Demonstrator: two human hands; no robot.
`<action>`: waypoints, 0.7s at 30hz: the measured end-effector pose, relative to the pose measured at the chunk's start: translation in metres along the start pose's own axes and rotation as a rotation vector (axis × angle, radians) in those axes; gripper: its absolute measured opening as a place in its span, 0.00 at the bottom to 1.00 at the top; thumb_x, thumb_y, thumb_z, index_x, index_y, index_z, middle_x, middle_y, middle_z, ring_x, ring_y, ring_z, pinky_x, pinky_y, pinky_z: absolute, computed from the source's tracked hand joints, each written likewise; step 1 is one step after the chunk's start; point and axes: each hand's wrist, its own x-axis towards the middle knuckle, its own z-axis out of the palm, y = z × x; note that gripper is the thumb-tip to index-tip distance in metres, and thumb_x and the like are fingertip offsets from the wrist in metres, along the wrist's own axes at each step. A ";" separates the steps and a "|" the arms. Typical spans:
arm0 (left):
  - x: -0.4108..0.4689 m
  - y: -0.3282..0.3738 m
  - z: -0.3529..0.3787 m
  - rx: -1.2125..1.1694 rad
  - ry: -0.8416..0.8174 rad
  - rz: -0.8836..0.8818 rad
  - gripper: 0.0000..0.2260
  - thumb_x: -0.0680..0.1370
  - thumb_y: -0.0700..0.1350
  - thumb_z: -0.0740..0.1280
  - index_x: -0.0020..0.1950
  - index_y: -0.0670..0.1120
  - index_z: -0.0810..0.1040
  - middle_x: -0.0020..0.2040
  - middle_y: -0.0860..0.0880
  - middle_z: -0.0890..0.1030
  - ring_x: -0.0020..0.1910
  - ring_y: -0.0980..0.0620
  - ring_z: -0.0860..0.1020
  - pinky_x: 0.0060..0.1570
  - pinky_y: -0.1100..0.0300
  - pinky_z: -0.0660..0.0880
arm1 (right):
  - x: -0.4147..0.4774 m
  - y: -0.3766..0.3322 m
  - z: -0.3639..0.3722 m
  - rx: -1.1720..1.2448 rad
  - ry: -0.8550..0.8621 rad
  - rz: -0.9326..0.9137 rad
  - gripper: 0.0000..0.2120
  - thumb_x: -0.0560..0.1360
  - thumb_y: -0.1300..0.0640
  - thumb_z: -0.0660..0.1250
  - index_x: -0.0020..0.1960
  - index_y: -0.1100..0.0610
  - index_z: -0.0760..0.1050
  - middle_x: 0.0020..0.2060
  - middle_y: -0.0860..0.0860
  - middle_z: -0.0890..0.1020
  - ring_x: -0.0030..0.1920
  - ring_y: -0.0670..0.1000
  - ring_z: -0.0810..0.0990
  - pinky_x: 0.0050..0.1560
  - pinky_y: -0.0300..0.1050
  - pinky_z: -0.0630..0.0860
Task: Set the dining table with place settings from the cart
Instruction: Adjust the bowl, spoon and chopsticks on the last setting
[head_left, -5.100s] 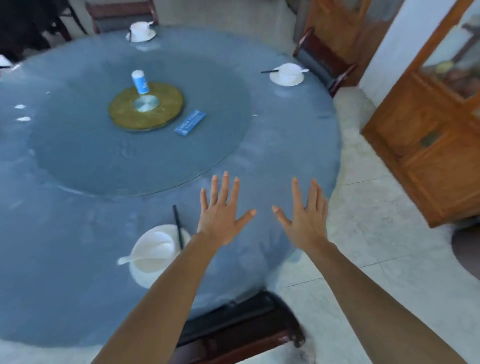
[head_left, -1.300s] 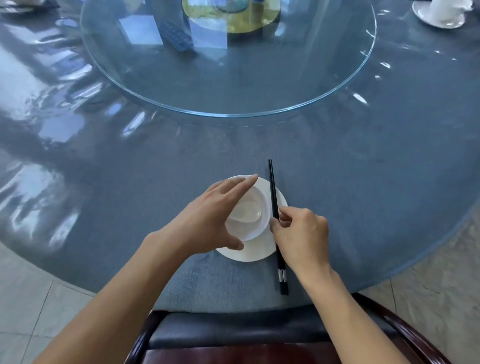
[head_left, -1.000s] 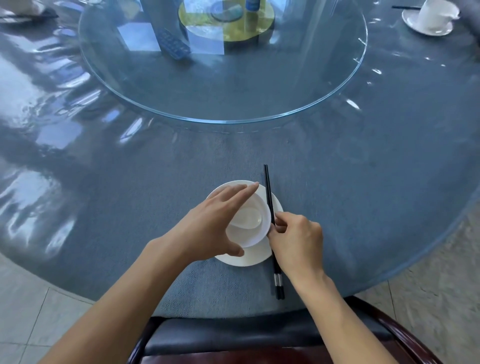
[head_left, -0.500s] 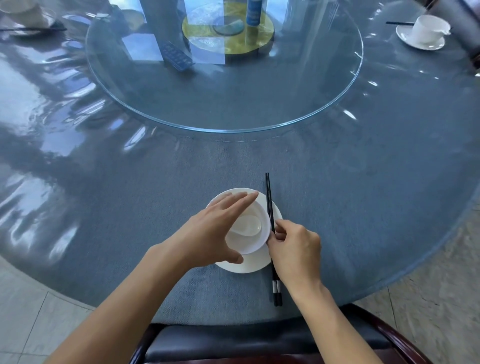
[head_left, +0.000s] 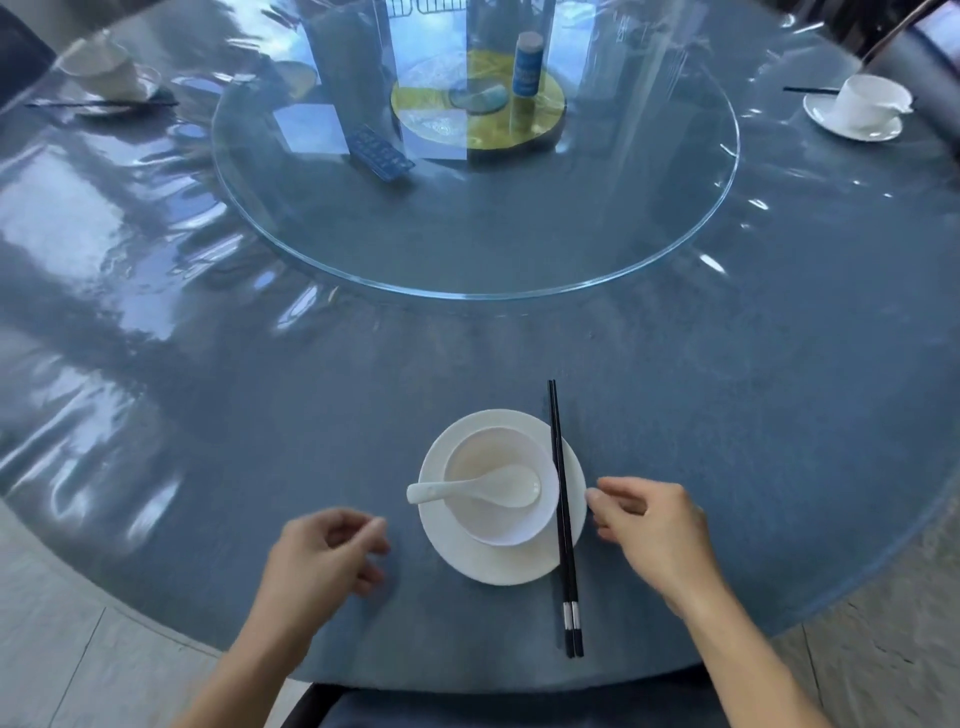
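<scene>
L hand (head_left: 324, 551) & R hand (head_left: 649, 525) loosely curled, empty, flanking plate (head_left: 493, 569) w/ bowl (head_left: 483, 452).

A dining room: a big round counter (head_left: 727, 415) under blue cloth carries a glass turntable (head_left: 467, 295) at 12 o'clock and white place settings (head_left: 498, 564) at 6, 10 and 2 o'clock, above a tiled floor (head_left: 78, 649).

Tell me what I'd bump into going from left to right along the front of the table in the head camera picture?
left hand → bowl → chopsticks → right hand. The plate and the spoon overlap the bowl, so they are left out.
</scene>
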 end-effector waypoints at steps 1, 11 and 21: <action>-0.002 -0.001 0.006 -0.012 -0.035 -0.005 0.06 0.80 0.42 0.73 0.44 0.43 0.86 0.37 0.44 0.88 0.31 0.46 0.84 0.36 0.52 0.81 | 0.000 -0.001 0.002 -0.005 -0.025 -0.010 0.06 0.76 0.53 0.77 0.43 0.42 0.86 0.35 0.40 0.89 0.35 0.43 0.88 0.52 0.53 0.87; -0.003 0.011 0.034 -0.007 -0.096 -0.004 0.09 0.79 0.41 0.73 0.40 0.43 0.88 0.35 0.44 0.88 0.31 0.49 0.86 0.35 0.59 0.84 | 0.006 0.011 0.016 0.009 -0.038 -0.053 0.10 0.77 0.57 0.76 0.39 0.44 0.87 0.34 0.41 0.89 0.33 0.45 0.89 0.49 0.51 0.87; 0.001 0.009 0.038 -0.020 -0.077 0.050 0.10 0.79 0.38 0.73 0.38 0.44 0.88 0.32 0.45 0.87 0.33 0.50 0.87 0.37 0.60 0.84 | 0.010 0.013 0.022 -0.046 0.022 -0.057 0.07 0.75 0.59 0.77 0.41 0.50 0.88 0.33 0.44 0.89 0.32 0.45 0.88 0.48 0.54 0.87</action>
